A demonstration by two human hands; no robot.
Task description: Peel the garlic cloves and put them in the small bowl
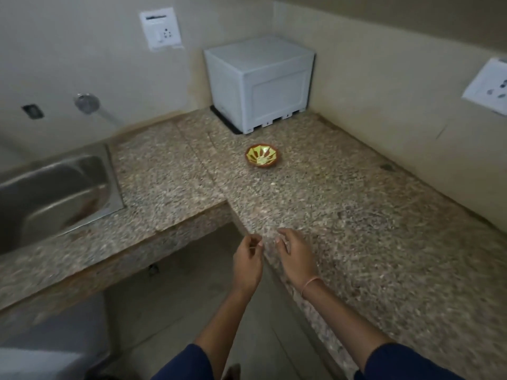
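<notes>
Peeling stage: judging by my hands, barely begun or between cloves; I see no peeled clove anywhere.
Left hand (248, 259): over the counter's near inner corner, fingers curled with thumb and forefinger pinched on something thin and pale, too small to name.
Right hand (295, 255): just beside it over the counter edge, fingers loosely bent, gripping nothing I can see.
Small bowl (262, 159): well apart from my hands, toward the back of the granite counter (356, 209), near the white box (258, 83); its inside looks bare.
Garlic cloves: none clearly in view.
Left to do: nearly everything, I'd say.
</notes>
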